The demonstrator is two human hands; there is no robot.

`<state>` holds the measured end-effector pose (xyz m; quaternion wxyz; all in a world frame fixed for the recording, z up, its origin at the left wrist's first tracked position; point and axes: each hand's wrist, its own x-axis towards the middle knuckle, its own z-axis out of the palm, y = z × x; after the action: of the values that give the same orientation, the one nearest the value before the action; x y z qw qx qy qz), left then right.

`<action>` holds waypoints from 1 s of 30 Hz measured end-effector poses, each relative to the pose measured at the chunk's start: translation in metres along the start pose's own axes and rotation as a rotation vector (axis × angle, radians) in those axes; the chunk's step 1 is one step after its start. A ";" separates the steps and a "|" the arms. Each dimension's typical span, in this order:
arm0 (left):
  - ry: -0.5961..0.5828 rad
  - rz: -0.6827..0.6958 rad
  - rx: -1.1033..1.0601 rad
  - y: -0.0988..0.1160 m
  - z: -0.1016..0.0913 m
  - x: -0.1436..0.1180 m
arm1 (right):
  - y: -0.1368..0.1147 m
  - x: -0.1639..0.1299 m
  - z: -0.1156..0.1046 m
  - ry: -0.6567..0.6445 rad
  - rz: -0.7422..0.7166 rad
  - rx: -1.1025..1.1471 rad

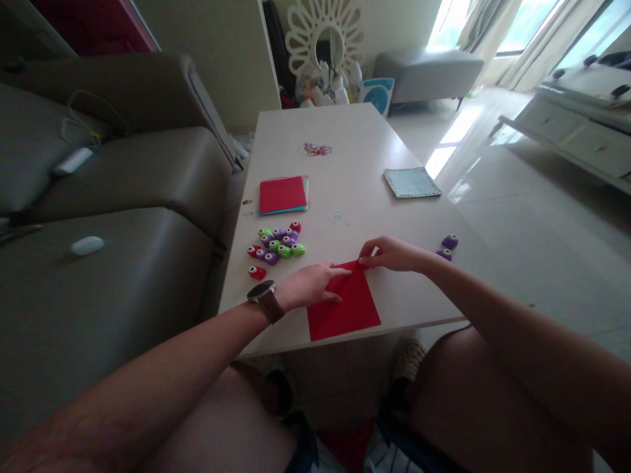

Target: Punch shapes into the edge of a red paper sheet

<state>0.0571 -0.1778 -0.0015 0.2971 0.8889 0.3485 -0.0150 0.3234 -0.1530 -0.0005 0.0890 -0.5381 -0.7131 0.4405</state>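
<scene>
A sheet of red paper (348,305) lies flat near the front edge of the table. My left hand (315,286) rests on its left part, fingers stretched out and thumb apart. At the paper's upper right corner, my right hand (384,255) has its thumb and fingers pinched together on the edge. Whether a small red piece is also between those fingertips, I cannot make out. To the left sit several small craft punches (279,246) in green, purple and red, with a red punch (257,272) apart from them, nearest my left wrist.
Two purple punches (447,246) stand at the table's right edge. A stack of coloured paper (283,195) lies at the left, a pale blue sheet (412,182) at the right. Confetti (317,150) is heaped farther back; pale bits (340,219) are scattered mid-table. A sofa (162,171) flanks the left.
</scene>
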 end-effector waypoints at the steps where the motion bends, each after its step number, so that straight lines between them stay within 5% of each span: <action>1: -0.001 -0.006 -0.005 0.000 0.000 0.000 | 0.002 0.001 0.000 -0.002 -0.003 0.013; 30: -0.001 0.059 -0.058 0.000 0.000 0.003 | -0.014 0.013 -0.001 0.013 0.061 0.016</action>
<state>0.0594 -0.1756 -0.0028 0.3230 0.8897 0.3225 0.0034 0.3091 -0.1421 0.0060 0.0846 -0.5615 -0.6922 0.4454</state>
